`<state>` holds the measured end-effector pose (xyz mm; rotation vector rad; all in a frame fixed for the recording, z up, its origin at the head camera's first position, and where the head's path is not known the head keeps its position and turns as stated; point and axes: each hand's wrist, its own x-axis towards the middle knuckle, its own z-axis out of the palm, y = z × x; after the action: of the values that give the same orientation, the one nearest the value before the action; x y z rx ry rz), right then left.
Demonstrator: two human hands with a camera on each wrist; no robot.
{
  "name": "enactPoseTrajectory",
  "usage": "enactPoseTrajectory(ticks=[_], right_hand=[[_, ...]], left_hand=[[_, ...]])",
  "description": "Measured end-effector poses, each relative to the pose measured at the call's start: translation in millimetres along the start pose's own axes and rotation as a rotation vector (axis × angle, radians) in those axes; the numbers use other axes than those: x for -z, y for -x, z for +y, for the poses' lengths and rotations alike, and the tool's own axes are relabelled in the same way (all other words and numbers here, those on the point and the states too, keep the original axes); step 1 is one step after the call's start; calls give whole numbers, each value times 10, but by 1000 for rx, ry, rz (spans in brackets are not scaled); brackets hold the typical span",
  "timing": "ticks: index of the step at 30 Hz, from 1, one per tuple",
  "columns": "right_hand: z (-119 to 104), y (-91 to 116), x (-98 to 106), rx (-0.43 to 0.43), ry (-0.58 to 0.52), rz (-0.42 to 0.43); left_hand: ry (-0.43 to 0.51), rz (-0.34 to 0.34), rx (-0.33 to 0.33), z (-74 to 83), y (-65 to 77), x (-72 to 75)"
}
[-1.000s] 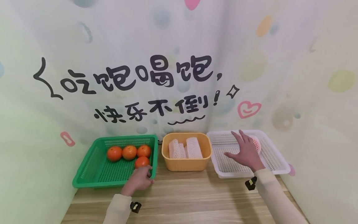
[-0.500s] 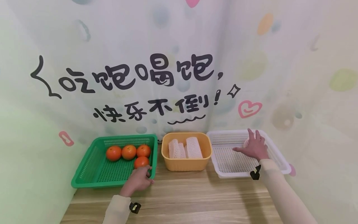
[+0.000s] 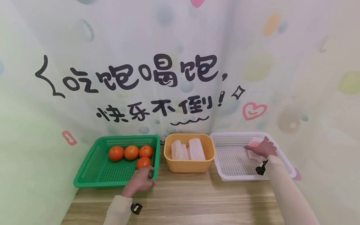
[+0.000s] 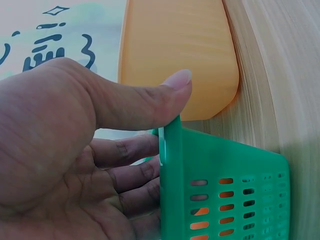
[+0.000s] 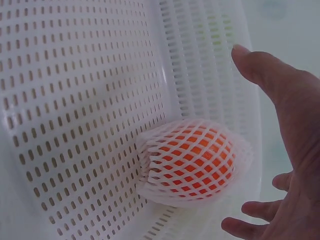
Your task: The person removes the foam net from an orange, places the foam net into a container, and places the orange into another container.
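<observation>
My left hand [image 3: 139, 180] is at the near right corner of the green basket [image 4: 172, 200]. In the left wrist view its thumb lies over the basket's rim and the fingers are on the other side, gripping it. Beside this hand, inside the basket, sits an orange-red fruit [image 3: 143, 162], with several alike [image 3: 131, 152] in a row behind. My right hand [image 3: 264, 148] is over the right part of the white basket [image 3: 233, 157], thumb and fingers spread. Close to it a fruit in a white foam net [image 5: 192, 165] lies in that basket; nothing is between the fingers.
Between the baskets stands a yellow bin [image 3: 189, 165] holding several white foam net sleeves [image 3: 196, 149]. All stand on a wooden table [image 3: 180, 200] against a wall covering [image 3: 180, 37] with black lettering. Side walls close in at left and right.
My right hand has moved right, across the white basket toward its right side, so more of the netted fruit shows. The left hand keeps its place on the green rim.
</observation>
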<state>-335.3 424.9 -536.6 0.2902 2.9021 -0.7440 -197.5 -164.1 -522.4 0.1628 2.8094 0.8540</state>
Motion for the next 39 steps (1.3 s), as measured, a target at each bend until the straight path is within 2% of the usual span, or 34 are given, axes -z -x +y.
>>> enactPoseTrajectory(ticks=[1, 4, 6, 12, 16, 19, 28, 34, 39], right_hand=[[-191, 193, 131, -15, 0, -31], [-376, 355, 244, -59, 16, -81], [-321, 289, 230, -66, -8, -102], [-39, -110, 26, -88, -6, -124], [59, -221, -77, -140, -17, -116], [73, -245, -118, -155, -47, -92], [39, -253, -96, -96, -91, -67], [75, -202, -89, -69, -82, -24], [58, -142, -66, -76, -136, -10]], left_hand=[[3, -1, -3, 0, -1, -4], [10, 2, -10, -1, 1, -12], [12, 6, -8, -4, 2, -14], [17, 13, -2, -16, 1, -17], [17, 2, -1, -8, 3, -19], [17, 4, -4, 3, 3, -17], [11, 9, 15, 15, 11, -9], [2, 9, 21, 38, 13, -16], [1, 9, 34, 53, 18, -1]])
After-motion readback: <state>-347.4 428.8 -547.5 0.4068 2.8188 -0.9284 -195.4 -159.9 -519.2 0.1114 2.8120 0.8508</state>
